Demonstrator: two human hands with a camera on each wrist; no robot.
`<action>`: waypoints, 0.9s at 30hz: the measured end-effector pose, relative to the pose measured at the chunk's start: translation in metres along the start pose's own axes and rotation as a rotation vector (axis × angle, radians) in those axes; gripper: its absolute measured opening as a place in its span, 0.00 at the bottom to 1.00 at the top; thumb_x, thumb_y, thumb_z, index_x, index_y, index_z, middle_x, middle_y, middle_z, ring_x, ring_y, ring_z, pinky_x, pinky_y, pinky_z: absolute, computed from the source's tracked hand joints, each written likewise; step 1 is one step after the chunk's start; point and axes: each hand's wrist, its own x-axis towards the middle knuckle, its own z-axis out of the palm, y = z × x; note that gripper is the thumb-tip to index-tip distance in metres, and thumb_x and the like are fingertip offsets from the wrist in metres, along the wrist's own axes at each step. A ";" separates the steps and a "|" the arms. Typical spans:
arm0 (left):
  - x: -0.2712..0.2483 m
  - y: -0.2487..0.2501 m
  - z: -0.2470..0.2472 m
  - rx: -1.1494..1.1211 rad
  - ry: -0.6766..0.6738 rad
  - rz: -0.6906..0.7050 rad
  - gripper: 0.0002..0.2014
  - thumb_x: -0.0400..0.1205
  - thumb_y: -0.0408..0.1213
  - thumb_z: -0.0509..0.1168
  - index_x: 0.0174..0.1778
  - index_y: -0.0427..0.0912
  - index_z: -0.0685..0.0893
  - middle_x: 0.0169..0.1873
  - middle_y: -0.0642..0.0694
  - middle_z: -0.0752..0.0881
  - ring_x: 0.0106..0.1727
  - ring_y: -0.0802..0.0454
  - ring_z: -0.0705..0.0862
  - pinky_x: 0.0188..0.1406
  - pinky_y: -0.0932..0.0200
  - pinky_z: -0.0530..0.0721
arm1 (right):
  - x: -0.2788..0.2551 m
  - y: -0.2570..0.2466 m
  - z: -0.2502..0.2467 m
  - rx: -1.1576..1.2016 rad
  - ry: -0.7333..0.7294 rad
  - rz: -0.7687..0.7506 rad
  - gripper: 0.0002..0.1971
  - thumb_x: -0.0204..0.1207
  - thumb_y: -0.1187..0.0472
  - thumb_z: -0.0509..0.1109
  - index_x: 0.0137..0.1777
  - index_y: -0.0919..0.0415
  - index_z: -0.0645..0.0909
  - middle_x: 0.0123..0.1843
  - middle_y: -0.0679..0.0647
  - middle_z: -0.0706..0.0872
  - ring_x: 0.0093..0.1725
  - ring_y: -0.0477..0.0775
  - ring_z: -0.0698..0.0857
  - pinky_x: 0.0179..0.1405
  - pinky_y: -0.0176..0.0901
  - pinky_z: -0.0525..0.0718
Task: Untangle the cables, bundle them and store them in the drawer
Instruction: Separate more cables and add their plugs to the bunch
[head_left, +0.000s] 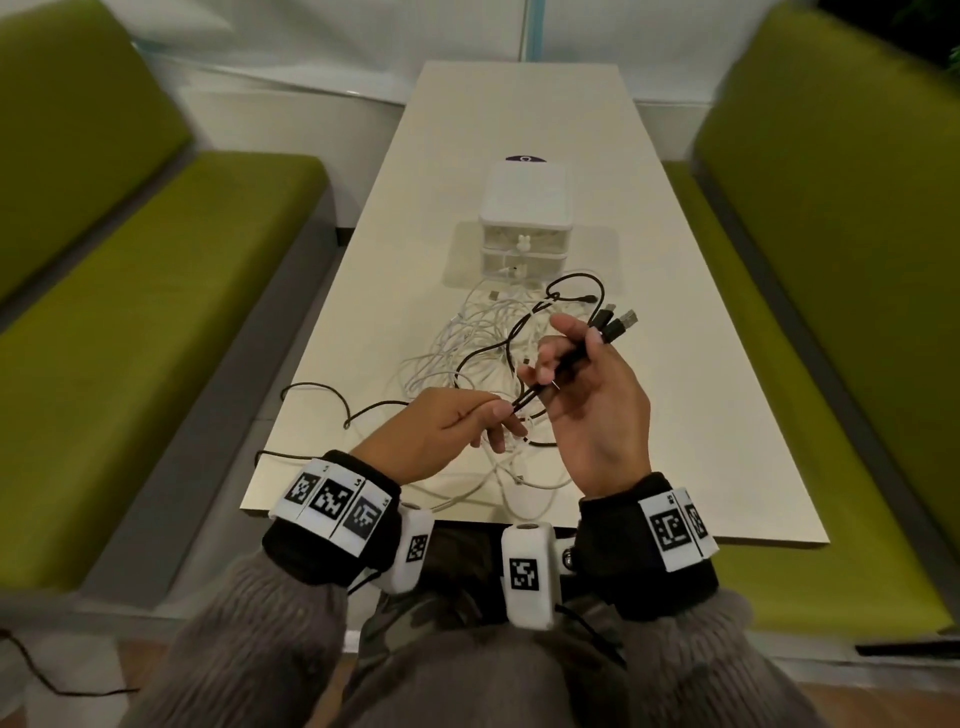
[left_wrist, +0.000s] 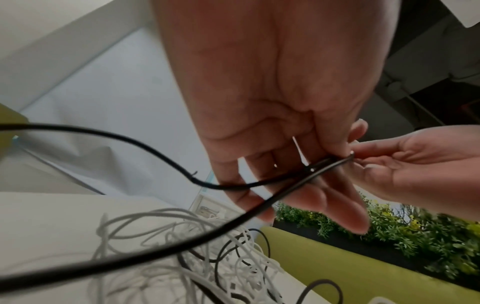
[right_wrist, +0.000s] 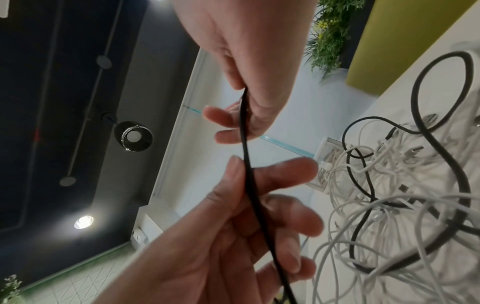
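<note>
Head view: from above, facing forward and down along the table (head_left: 519, 130), both hands in the lower middle of the frame. Left wrist view: very near the palm, facing past the fingers toward the white cables (left_wrist: 166, 257) at the bottom. Right wrist view: equally near, tilted upward, ceiling at left. Shared by all: the black cable (right_wrist: 249, 168).
</note>
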 end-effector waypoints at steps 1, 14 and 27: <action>-0.001 0.000 0.000 0.008 -0.003 0.006 0.16 0.87 0.42 0.54 0.49 0.48 0.89 0.32 0.53 0.86 0.34 0.64 0.80 0.40 0.72 0.76 | 0.000 0.001 0.000 0.006 0.013 0.006 0.17 0.88 0.59 0.50 0.52 0.65 0.79 0.29 0.53 0.77 0.26 0.49 0.73 0.36 0.42 0.82; -0.013 -0.020 -0.017 0.342 0.030 -0.170 0.20 0.78 0.58 0.62 0.32 0.44 0.77 0.23 0.53 0.73 0.24 0.59 0.70 0.27 0.64 0.68 | 0.001 -0.012 -0.011 0.032 0.191 -0.049 0.16 0.86 0.63 0.49 0.35 0.56 0.70 0.21 0.44 0.60 0.21 0.44 0.57 0.21 0.36 0.57; -0.049 -0.085 -0.099 0.404 -0.033 -0.617 0.08 0.76 0.36 0.70 0.44 0.54 0.79 0.41 0.50 0.83 0.47 0.51 0.80 0.41 0.61 0.74 | 0.002 -0.032 -0.035 -0.059 0.547 -0.144 0.16 0.77 0.61 0.53 0.27 0.54 0.61 0.21 0.46 0.59 0.21 0.48 0.54 0.18 0.37 0.54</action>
